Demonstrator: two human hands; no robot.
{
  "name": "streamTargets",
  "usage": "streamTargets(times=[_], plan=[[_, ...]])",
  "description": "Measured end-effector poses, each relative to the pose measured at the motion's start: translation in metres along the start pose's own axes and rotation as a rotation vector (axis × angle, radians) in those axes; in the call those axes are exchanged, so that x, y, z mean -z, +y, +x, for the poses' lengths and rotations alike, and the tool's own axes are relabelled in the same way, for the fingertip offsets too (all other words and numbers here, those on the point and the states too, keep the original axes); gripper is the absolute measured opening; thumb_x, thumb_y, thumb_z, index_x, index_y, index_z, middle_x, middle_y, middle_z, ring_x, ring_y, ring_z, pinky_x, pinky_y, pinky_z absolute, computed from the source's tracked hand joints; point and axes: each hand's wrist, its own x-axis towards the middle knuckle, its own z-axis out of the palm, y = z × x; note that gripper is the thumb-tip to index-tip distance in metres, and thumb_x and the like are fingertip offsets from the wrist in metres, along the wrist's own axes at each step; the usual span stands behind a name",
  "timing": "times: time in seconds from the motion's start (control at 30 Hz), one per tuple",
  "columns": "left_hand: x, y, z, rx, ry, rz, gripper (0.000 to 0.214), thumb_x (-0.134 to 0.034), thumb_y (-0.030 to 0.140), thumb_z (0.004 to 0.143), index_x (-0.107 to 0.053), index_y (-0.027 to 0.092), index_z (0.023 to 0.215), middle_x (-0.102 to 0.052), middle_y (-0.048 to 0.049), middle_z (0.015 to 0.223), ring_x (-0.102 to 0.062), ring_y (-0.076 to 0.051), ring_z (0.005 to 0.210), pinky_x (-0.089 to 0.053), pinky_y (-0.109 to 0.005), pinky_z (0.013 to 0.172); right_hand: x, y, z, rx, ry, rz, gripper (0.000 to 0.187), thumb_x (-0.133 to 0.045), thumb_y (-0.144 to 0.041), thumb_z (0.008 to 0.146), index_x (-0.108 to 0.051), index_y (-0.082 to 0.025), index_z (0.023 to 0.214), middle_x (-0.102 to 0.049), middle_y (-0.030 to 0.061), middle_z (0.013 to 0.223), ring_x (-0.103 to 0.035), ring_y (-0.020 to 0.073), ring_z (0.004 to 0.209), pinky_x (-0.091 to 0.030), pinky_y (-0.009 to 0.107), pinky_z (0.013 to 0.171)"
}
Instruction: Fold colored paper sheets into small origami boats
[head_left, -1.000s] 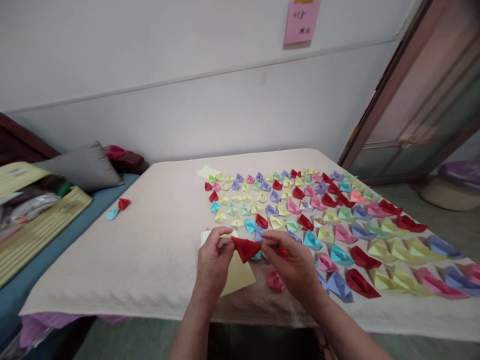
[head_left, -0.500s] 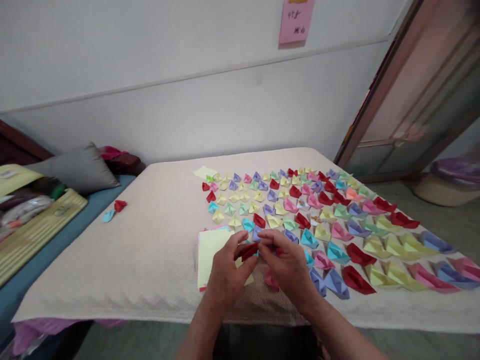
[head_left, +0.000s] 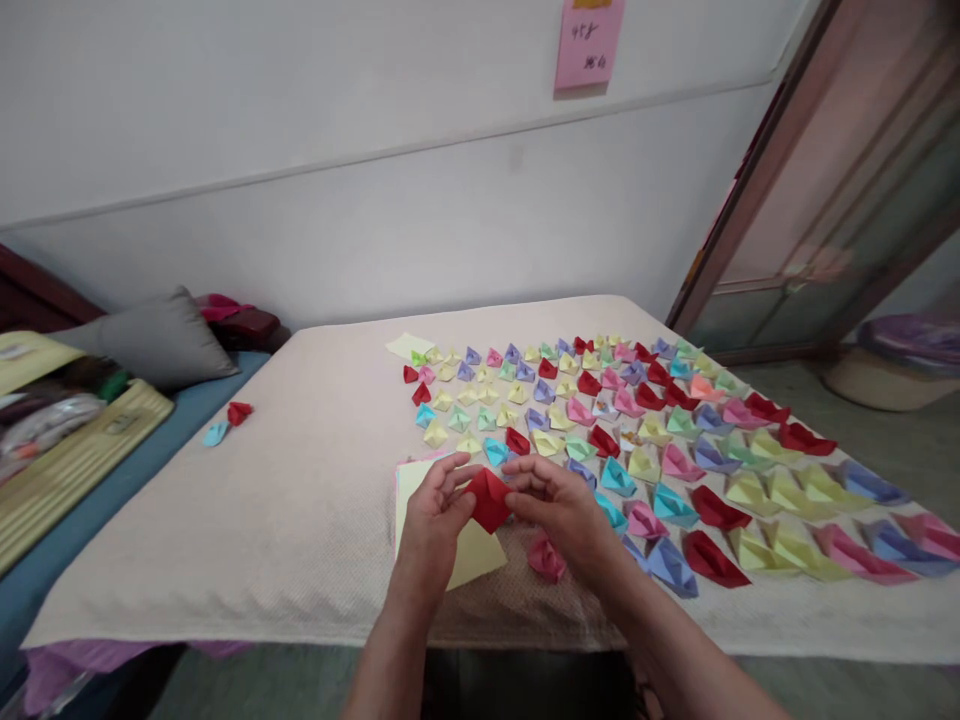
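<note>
Closest to me, my left hand (head_left: 431,520) and right hand (head_left: 559,505) both pinch a folded red paper (head_left: 487,498) between fingertips, held just above a yellow sheet stack (head_left: 469,555) on the cloth-covered table (head_left: 300,500). Just right of it a crumpled pink piece (head_left: 546,558) lies on the cloth. Beyond, rows of coloured folded paper boats (head_left: 637,430) spread out. Far back, a pink note (head_left: 589,45) sits on the wall.

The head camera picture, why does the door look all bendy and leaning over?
In the head view, the wide lens stretches the edges, so the door frame tilts and the far-right paper boats look longer. The red paper between the hands stays sharp; light is soft, without glare.
</note>
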Motion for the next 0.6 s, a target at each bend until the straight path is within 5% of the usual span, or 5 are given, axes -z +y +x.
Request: streamTargets(times=[0.2,0.6], plan=[[-0.0042,0.005,-0.0029,-0.036,0.009,0.19,0.026,-0.067,0.016,0.07,-0.066,0.02,0.096,-0.071,-0.004,0.093,-0.067,-0.016,0.077,-0.05,-0.025,0.067,0.0001,0.0006,0.0008,0.047,0.11,-0.027,0.022,-0.072,-0.026,0.063,-0.064,-0.019,0.082,-0.063,-0.0016,0.063,-0.052,0.0106,0.052,-0.039,0.022,0.047],[-0.005,0.0052,-0.0021,-0.064,-0.06,0.127,0.009,-0.065,0.01,0.07,-0.064,0.016,0.076,-0.065,0.0025,0.068,-0.057,-0.01,0.064,-0.045,-0.019,0.061,-0.0022,-0.0016,-0.0012,0.056,0.072,0.003,0.015,-0.07,-0.023,0.066,-0.066,-0.018,0.08,-0.062,-0.0012,0.062,-0.05,0.0101,0.052,-0.037,0.022,0.047]])
